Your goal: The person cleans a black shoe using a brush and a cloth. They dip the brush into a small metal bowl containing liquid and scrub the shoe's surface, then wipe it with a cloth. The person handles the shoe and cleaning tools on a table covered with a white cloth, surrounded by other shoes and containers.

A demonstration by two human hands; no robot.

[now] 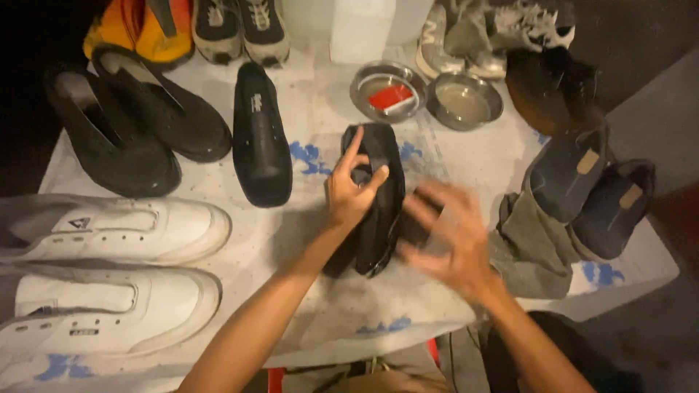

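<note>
Gripping a black shoe [378,196] near the middle of the cloth-covered table [320,320], the left hand [351,191] has its fingers wrapped over the shoe's opening, holding it on its side just off the cloth. The right hand [445,239] is beside it with fingers spread, blurred by motion, pressed against the shoe's lower side; whether it holds anything (perhaps a dark pad) I cannot tell. A grey rag [528,251] lies just right of that hand. To the left sit two white sneakers [109,269], one nearer than the other. Further back, the matching black shoe [260,135] lies flat, with a pair of black slip-ons [135,120] to its left and two dark blue shoes [590,193] on the right. Beyond these stand two round metal dishes [429,94], the left one holding something red.
</note>
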